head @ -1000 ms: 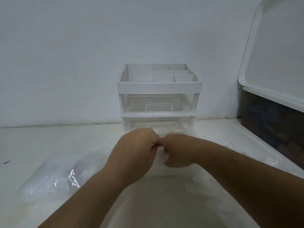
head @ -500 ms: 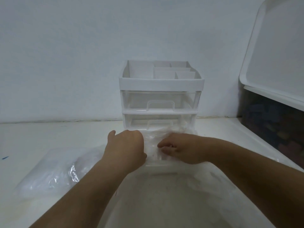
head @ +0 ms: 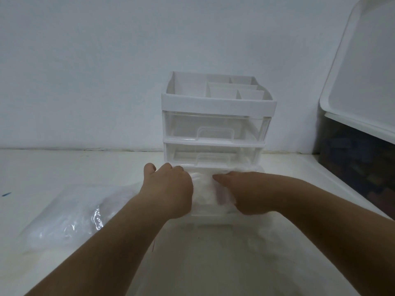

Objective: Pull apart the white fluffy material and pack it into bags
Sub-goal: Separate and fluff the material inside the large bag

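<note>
A small clear bag (head: 203, 189) stuffed with white fluffy material lies in the pulled-out bottom drawer (head: 210, 218) of a white organizer. My left hand (head: 168, 189) is at the bag's left end, fingers curled down over it and thumb sticking out to the left. My right hand (head: 245, 193) rests on the bag's right side, its fingers lying fairly straight and pointing left. A second filled clear bag (head: 70, 214) lies on the table to the left. Loose white fluff in a large translucent container (head: 213, 265) fills the foreground under my arms.
The white organizer (head: 218, 105) with two shut clear drawers and a divided top tray stands against the wall. A dark storage bin (head: 359, 167) with its white lid (head: 363, 77) raised stands at the right. A small blue mark (head: 6, 194) is on the table's far left.
My hands were pinched together above the drawer; they have moved apart and down, and the bag now lies in the open bottom drawer under them.
</note>
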